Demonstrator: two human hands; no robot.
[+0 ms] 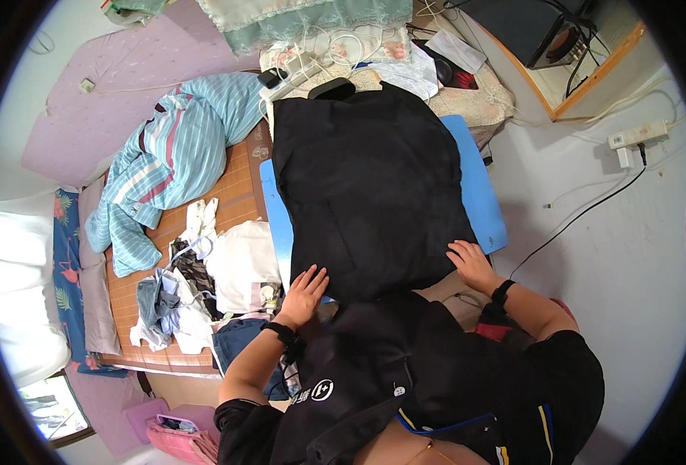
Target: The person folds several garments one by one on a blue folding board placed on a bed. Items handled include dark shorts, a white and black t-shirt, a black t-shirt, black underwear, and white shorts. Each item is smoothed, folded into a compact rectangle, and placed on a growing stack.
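A black garment (370,186) lies spread out over a blue board (478,182), whose sides show to the left and right of the cloth. My left hand (306,293) rests on the garment's near left corner, fingers stretched out and slightly apart. At the near right corner, my right hand (471,263) lies with its fingers extended over the cloth's edge. Neither hand grips anything that I can see. The garment's near edge comes close to my own black shirt.
Left of the board, a bed with a brown mat holds loose clothes (238,267) and a striped blue quilt (176,155). Beyond the garment are cables, papers and a black object (332,89). A black cord (579,217) hangs from a power strip (637,136) at right.
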